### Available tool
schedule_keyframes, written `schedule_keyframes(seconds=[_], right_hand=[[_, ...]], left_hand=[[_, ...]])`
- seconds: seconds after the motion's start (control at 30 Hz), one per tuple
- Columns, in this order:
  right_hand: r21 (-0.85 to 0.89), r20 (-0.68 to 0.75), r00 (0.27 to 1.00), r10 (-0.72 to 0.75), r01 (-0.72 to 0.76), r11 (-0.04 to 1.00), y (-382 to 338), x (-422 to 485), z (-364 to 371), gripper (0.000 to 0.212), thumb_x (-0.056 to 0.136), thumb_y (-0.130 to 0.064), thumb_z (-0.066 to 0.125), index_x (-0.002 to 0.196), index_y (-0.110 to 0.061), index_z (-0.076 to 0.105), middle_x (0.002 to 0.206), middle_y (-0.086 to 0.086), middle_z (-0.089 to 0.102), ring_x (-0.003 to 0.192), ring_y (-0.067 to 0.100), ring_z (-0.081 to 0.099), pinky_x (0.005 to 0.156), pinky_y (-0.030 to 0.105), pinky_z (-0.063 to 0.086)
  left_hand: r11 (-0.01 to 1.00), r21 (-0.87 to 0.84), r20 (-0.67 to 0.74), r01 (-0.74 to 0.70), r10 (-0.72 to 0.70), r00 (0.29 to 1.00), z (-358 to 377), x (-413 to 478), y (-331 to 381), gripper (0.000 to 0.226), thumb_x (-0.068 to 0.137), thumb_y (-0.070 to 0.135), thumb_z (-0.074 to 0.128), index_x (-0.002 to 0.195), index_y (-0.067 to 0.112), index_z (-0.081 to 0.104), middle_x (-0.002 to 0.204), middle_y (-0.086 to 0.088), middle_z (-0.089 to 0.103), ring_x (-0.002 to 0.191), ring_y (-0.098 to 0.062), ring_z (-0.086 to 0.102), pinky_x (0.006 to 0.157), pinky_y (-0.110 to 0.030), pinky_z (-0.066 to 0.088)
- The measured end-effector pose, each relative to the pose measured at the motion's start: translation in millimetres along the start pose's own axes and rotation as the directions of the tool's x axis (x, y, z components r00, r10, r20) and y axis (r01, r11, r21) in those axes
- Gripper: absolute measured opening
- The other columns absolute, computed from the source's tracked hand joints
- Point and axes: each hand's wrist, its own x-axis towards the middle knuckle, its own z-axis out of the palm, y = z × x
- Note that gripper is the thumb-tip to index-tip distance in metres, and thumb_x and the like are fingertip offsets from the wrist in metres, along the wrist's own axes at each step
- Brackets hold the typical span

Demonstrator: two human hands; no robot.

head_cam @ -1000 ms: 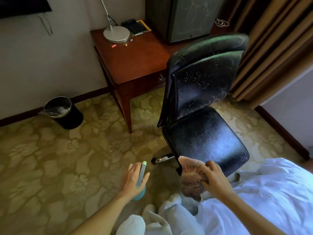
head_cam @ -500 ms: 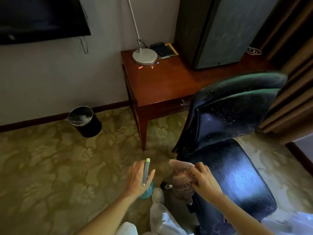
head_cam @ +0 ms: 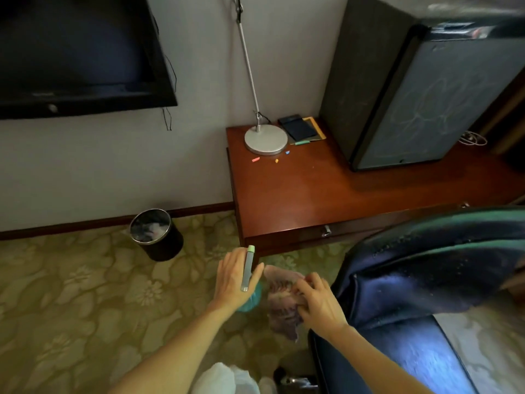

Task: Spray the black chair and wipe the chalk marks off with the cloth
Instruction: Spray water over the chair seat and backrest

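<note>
While held out over the carpet — left hand (head_cam: 237, 275): grip closed around a teal spray bottle (head_cam: 251, 295), mostly hidden under the palm, grey-and-green trigger lever lying across the back of the fingers.
Right hand (head_cam: 319, 304): grip pinched shut on a crumpled pinkish patterned cloth (head_cam: 281, 305), just left of the chair, not touching it.
Black chair (head_cam: 426, 277): at lower right, backrest speckled with pale chalk marks, seat below it, one caster showing at the bottom edge.
Desk (head_cam: 312, 194): reddish wood, behind the hands; carried a lamp base (head_cam: 266, 141), small chalk pieces (head_cam: 267, 159) and a dark mini fridge (head_cam: 426, 89) with scribbles on its door.
Wastebasket (head_cam: 156, 234): black, on the floral carpet (head_cam: 85, 294) by the wall.
</note>
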Motion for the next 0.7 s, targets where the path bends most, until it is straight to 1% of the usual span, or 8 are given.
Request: schedule_keyframes(seconds=[0.07, 0.17, 0.2, 0.3, 0.43, 0.53, 0.63, 0.7], right_hand=[[0.001, 0.011, 1.0, -0.008, 0.008, 1.0, 1, 16, -3, 0.045, 0.076, -0.017, 0.064, 0.118, -0.023, 0.05, 0.118, 0.007, 0.046, 0.108, 0.027, 0.047, 0.081, 0.034, 0.05], [-0.001, 0.022, 1.0, 0.017, -0.017, 1.0, 2, 41, -4, 0.044, 0.077, -0.015, 0.062, 0.119, -0.021, 0.049, 0.12, 0.006, 0.042, 0.113, 0.027, 0.043, 0.075, 0.034, 0.053], [0.003, 0.023, 0.999, 0.031, -0.031, 1.0, 3, 49, -4, 0.044, 0.078, -0.015, 0.061, 0.119, -0.021, 0.048, 0.12, 0.005, 0.04, 0.114, 0.026, 0.041, 0.076, 0.035, 0.053], [0.014, 0.028, 0.996, 0.08, -0.08, 0.997, -1, 74, -6, 0.048, 0.084, -0.018, 0.059, 0.128, -0.025, 0.042, 0.126, 0.0, 0.033, 0.118, 0.019, 0.033, 0.086, 0.031, 0.05], [0.055, -0.055, 0.983, 0.174, -0.171, 0.984, -4, 110, -12, 0.053, 0.084, -0.019, 0.064, 0.132, -0.026, 0.042, 0.128, 0.0, 0.035, 0.119, 0.017, 0.036, 0.092, 0.026, 0.047], [0.084, -0.09, 0.963, 0.256, -0.249, 0.965, -6, 135, -21, 0.054, 0.083, -0.018, 0.065, 0.131, -0.028, 0.043, 0.127, -0.003, 0.035, 0.119, 0.016, 0.036, 0.093, 0.028, 0.048], [0.099, -0.137, 0.93, 0.34, -0.329, 0.939, -5, 161, -32, 0.049, 0.083, -0.02, 0.065, 0.128, -0.028, 0.046, 0.128, -0.002, 0.035, 0.119, 0.015, 0.036, 0.092, 0.025, 0.047], [0.09, -0.168, 0.908, 0.383, -0.372, 0.924, -4, 176, -37, 0.049, 0.082, -0.02, 0.068, 0.127, -0.026, 0.049, 0.127, 0.001, 0.038, 0.118, 0.017, 0.038, 0.09, 0.023, 0.045]], left_hand=[[1.0, -0.02, -0.015, -0.007, 0.007, 1.0, 1, 24, -1, 0.04, 0.093, 0.054, 0.042, 0.093, 0.015, 0.053, 0.085, 0.003, 0.05, 0.076, -0.016, 0.049, 0.07, -0.034, 0.047], [1.0, -0.03, -0.02, -0.001, 0.0, 1.0, 4, 62, -4, 0.043, 0.094, 0.057, 0.038, 0.092, 0.016, 0.052, 0.085, 0.003, 0.048, 0.075, -0.015, 0.047, 0.068, -0.033, 0.046], [1.0, -0.022, -0.026, -0.004, 0.004, 1.0, 5, 74, -6, 0.043, 0.093, 0.057, 0.038, 0.091, 0.016, 0.051, 0.084, 0.003, 0.048, 0.075, -0.015, 0.046, 0.067, -0.032, 0.046], [1.0, -0.008, -0.021, -0.027, 0.027, 0.999, 13, 114, -15, 0.039, 0.093, 0.055, 0.041, 0.09, 0.017, 0.051, 0.084, 0.004, 0.047, 0.074, -0.013, 0.044, 0.066, -0.029, 0.043], [0.997, -0.009, 0.015, -0.078, 0.078, 0.997, 25, 172, -30, 0.04, 0.093, 0.056, 0.041, 0.091, 0.017, 0.05, 0.086, 0.005, 0.045, 0.075, -0.013, 0.042, 0.067, -0.029, 0.042], [0.994, -0.035, 0.035, -0.105, 0.107, 0.994, 33, 215, -38, 0.045, 0.092, 0.06, 0.039, 0.096, 0.017, 0.052, 0.091, 0.003, 0.049, 0.08, -0.016, 0.045, 0.071, -0.032, 0.045], [0.99, -0.031, 0.064, -0.14, 0.141, 0.988, 42, 258, -41, 0.053, 0.091, 0.065, 0.033, 0.099, 0.016, 0.053, 0.095, 0.0, 0.052, 0.082, -0.017, 0.048, 0.072, -0.035, 0.046], [0.987, -0.036, 0.078, -0.158, 0.161, 0.984, 49, 283, -43, 0.056, 0.09, 0.066, 0.033, 0.102, 0.015, 0.054, 0.097, -0.001, 0.054, 0.083, -0.018, 0.05, 0.071, -0.035, 0.047]])
